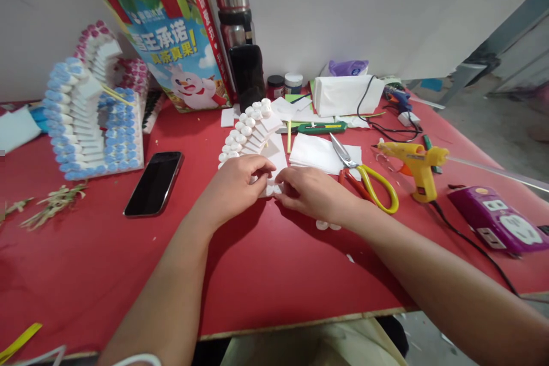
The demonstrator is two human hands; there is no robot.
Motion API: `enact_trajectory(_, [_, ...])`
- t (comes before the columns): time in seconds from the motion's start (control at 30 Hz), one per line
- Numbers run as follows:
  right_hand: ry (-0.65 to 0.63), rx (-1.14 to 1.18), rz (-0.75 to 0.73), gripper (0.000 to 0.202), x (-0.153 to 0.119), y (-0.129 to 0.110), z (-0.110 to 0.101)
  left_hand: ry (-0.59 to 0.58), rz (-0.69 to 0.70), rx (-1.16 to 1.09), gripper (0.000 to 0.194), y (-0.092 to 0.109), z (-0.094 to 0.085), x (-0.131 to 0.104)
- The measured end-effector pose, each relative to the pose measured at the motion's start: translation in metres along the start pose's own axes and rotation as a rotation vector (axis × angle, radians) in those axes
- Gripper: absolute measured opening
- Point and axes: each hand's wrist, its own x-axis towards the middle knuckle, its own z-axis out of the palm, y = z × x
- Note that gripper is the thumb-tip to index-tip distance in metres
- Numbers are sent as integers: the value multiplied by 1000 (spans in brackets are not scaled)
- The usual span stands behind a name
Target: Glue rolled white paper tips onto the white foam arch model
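Observation:
A white craft model (246, 131), a curved row of small white rolls beside stepped white strips on a white base, stands on the red table. My left hand (238, 183) is at its near side, thumb and fingertips closed on a small white piece (273, 189). From the right, my right hand (313, 191) pinches the same piece, its fingers curled. The fingers hide part of it, so its exact shape is unclear. Beneath my right wrist lie a couple of round white pieces (322, 225). Scissors (377, 183) with yellow and red handles lie right of this hand.
A yellow glue gun (416, 163) and a purple power socket (500, 220) are at the right, with cords. A phone (154, 183) lies left, before a blue-and-white craft model (77, 120). Behind are a bag (171, 40), a flask (234, 6), a green cutter (319, 127) and white sheets (313, 151).

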Motion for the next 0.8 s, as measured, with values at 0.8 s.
enact_trajectory(0.8, [468, 243, 170, 13, -18, 30, -33, -150, 214, 118, 15, 0, 3, -1])
